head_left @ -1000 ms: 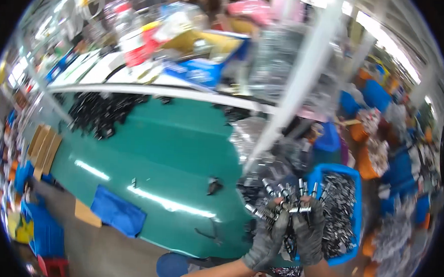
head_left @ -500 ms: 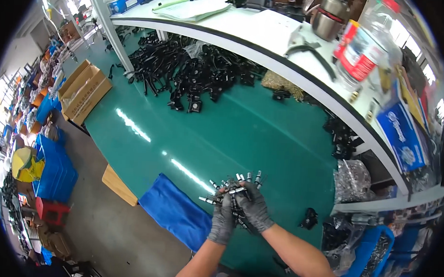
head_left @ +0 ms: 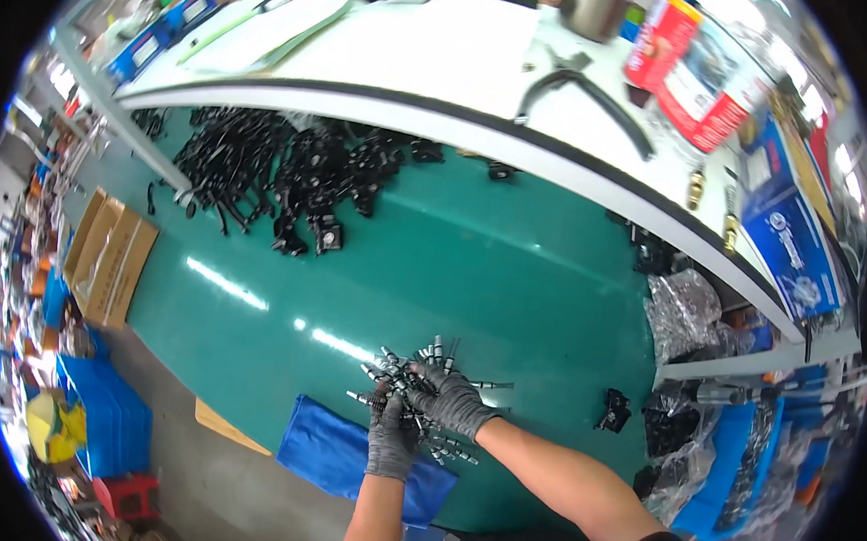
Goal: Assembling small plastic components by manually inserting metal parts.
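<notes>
Low over the green table, both of my hands hold one loose bunch of small silver-and-black cylindrical metal parts (head_left: 437, 352). My left hand (head_left: 390, 439), in a grey glove, closes round the bunch's near-left side. From the right, my right hand (head_left: 452, 404), gloved alike, curls its fingers over the top of the bunch. Silver ends and thin pins stick out on several sides, some below the hands. The exact kind of part is too small to make out. Beneath my left hand and wrist lies a blue cloth (head_left: 334, 453) at the table's near edge.
A heap of black parts (head_left: 264, 166) lies under the white shelf (head_left: 434, 48) at the back of the green table (head_left: 395, 269). One black part (head_left: 613, 411) sits to the right. An open cardboard box (head_left: 115, 257) stands left, and a blue bin (head_left: 730, 467) stands at the right.
My view has shifted, and both hands with the bunch appear further left, nearer the blue cloth. My right hand has turned more across the bunch; the parts now fan out differently.
</notes>
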A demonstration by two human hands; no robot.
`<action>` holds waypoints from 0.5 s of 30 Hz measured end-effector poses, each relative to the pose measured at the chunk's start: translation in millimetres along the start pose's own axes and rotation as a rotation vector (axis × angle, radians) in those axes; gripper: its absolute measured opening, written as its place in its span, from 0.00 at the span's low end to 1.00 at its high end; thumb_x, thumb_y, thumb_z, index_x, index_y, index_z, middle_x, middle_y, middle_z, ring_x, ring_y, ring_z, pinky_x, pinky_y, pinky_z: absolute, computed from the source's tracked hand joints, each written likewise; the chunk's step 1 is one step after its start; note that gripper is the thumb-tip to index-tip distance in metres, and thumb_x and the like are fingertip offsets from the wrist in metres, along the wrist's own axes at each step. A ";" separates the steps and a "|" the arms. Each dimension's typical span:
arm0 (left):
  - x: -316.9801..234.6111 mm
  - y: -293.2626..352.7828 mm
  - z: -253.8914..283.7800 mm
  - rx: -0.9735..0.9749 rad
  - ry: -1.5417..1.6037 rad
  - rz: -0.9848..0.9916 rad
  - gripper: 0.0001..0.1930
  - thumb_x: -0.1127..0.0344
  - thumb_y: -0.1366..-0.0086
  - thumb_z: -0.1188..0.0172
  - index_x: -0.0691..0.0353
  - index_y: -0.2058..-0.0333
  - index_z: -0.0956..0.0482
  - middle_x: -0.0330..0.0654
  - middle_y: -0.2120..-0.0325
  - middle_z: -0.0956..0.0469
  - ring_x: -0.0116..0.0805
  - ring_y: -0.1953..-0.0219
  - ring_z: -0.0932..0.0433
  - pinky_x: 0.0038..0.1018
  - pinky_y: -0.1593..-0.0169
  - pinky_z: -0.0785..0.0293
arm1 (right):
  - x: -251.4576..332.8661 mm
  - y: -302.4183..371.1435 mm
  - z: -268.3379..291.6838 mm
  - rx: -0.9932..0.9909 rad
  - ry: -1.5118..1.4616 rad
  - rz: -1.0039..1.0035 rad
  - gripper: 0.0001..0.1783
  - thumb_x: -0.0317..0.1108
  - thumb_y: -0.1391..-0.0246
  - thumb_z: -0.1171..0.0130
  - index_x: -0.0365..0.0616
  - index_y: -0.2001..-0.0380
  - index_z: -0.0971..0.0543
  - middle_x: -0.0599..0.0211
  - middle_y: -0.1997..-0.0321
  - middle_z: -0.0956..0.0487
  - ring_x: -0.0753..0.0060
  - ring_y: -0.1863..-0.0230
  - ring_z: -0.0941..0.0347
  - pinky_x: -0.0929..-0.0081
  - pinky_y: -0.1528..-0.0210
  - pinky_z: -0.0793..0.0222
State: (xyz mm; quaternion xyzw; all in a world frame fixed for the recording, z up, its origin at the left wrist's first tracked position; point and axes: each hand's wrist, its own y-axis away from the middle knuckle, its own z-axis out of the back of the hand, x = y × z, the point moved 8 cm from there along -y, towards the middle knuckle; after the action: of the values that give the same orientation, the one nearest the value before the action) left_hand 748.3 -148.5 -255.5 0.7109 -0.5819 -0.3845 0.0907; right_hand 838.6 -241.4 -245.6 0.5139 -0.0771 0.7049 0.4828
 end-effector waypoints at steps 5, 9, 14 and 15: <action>-1.9 6.1 14.1 -0.177 -0.167 0.023 0.23 0.69 0.40 0.39 0.50 0.46 0.31 0.39 0.54 0.24 0.40 0.53 0.23 0.41 0.53 0.21 | 3.7 24.1 9.0 0.012 0.214 -0.141 0.41 0.56 0.53 0.37 0.70 0.34 0.37 0.42 0.37 0.36 0.44 0.39 0.34 0.56 0.37 0.37; -17.1 10.4 37.5 -0.197 -0.294 -0.070 0.21 0.75 0.41 0.37 0.49 0.50 0.26 0.35 0.57 0.22 0.34 0.57 0.23 0.32 0.58 0.21 | 1.5 50.3 14.5 0.068 0.278 -0.170 0.41 0.60 0.50 0.41 0.70 0.33 0.39 0.46 0.35 0.36 0.45 0.36 0.38 0.52 0.34 0.44; -33.2 19.9 46.4 -0.185 -0.510 -0.343 0.25 0.73 0.41 0.36 0.49 0.45 0.29 0.35 0.58 0.25 0.33 0.57 0.25 0.33 0.59 0.23 | -23.9 113.8 39.2 -0.102 0.186 0.097 0.37 0.54 0.48 0.39 0.56 0.37 0.33 0.52 0.40 0.28 0.49 0.40 0.32 0.55 0.40 0.35; -33.4 24.5 43.1 -0.205 -0.535 -0.387 0.26 0.73 0.40 0.37 0.50 0.44 0.31 0.37 0.56 0.26 0.34 0.56 0.26 0.34 0.58 0.24 | -33.0 133.5 48.0 -0.045 0.116 0.075 0.35 0.53 0.48 0.39 0.56 0.38 0.31 0.53 0.41 0.27 0.50 0.41 0.31 0.55 0.40 0.35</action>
State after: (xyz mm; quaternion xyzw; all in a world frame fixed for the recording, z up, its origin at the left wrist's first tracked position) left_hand 700.8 -112.4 -256.3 0.6694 -0.3976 -0.6238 -0.0687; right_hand 768.6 -360.0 -198.2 0.4578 -0.0842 0.7493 0.4711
